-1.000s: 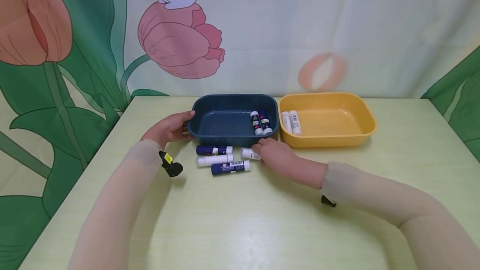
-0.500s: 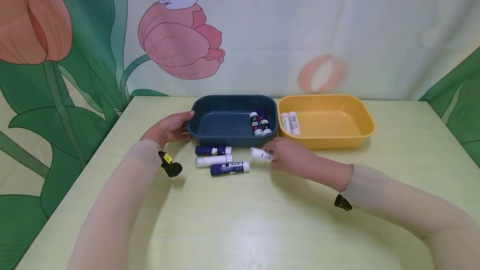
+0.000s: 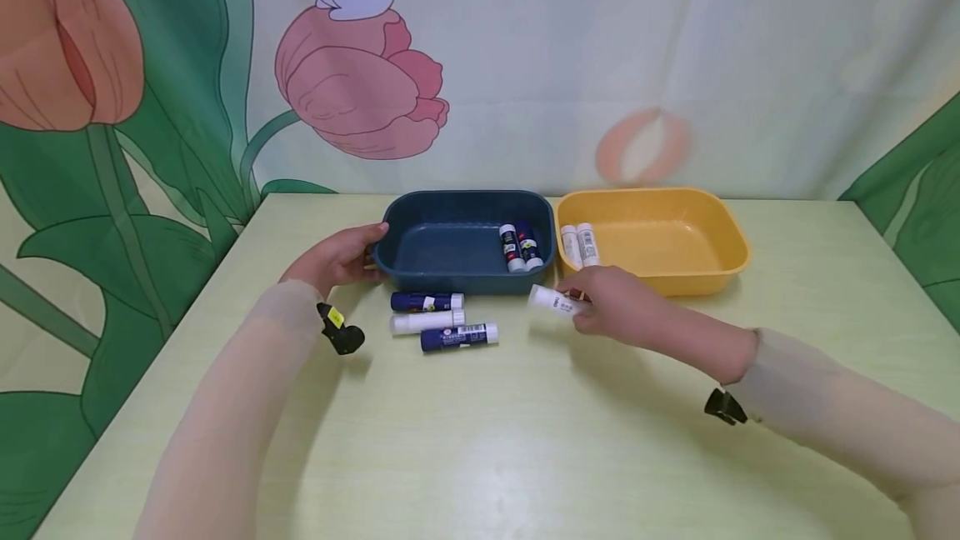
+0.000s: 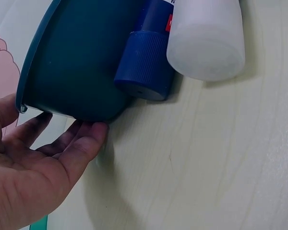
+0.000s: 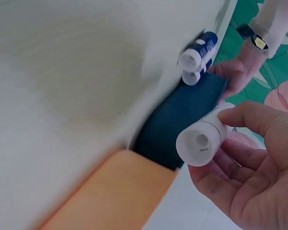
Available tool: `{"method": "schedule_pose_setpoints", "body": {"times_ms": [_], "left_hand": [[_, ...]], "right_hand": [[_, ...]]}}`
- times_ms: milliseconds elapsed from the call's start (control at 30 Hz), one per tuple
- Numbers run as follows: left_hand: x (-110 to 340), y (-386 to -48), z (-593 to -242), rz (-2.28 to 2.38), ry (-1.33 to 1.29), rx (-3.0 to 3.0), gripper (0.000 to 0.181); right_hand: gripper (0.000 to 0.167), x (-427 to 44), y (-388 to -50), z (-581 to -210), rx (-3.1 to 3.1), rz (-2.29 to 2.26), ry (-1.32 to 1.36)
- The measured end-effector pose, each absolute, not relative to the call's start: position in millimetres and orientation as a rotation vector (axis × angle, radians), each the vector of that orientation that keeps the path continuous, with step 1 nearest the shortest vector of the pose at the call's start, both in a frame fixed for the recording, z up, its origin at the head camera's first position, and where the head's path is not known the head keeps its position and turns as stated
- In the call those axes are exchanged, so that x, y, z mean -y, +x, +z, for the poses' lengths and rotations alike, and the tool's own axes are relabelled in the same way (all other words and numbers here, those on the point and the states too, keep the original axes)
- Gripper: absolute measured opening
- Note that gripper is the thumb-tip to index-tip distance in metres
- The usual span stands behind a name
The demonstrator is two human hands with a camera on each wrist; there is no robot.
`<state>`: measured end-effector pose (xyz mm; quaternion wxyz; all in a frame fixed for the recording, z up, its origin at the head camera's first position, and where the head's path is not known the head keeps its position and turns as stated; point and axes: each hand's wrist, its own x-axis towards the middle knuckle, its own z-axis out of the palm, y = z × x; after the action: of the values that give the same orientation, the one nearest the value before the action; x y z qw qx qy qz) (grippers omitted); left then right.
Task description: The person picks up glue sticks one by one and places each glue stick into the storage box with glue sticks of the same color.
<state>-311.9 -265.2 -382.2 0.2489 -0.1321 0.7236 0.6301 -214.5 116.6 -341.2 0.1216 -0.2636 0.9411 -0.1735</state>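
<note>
My right hand (image 3: 621,305) pinches a white glue stick (image 3: 552,300) between thumb and fingers, held above the table in front of the yellow bin (image 3: 660,244). In the right wrist view the stick's round end (image 5: 201,143) faces the camera. At the left end of the dark blue bin (image 3: 442,248), my left hand (image 3: 333,260) holds the bin, thumb by the rim and fingertips (image 4: 97,132) against the outer wall. Before that bin lie two navy glue sticks (image 3: 459,337) and a white one (image 3: 427,322).
Two glue sticks with navy labels (image 3: 521,247) lie in the blue bin's right end. Two white glue sticks (image 3: 581,246) lie in the yellow bin's left end. Both bins stand side by side on the pale table (image 3: 450,440), before a flower-printed cloth (image 3: 525,65).
My right hand has lifted the white glue stick from beside the others and carried it to the right, towards the yellow bin's front. The left hand has stayed on the blue bin.
</note>
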Motion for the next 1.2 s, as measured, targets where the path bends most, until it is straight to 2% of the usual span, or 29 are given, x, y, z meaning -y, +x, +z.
{"method": "schedule_pose_setpoints", "body": {"times_ms": [367,767,1200], "left_hand": [[262,-314,-383,1.725,-0.399,-1.957,0.058],[264,-313,-382,1.729,-0.396,-1.955,0.057],[266,-313,-382,1.737,-0.402,-1.951,0.058]], "right_hand": [[0.036,-145,-220,-308,-2.783,-0.588,-0.772],[0.038,-177,-251,-268,-2.769,-0.736,-0.633],[0.044,-176,-285,-243,-2.661,-0.867,-0.408]]}}
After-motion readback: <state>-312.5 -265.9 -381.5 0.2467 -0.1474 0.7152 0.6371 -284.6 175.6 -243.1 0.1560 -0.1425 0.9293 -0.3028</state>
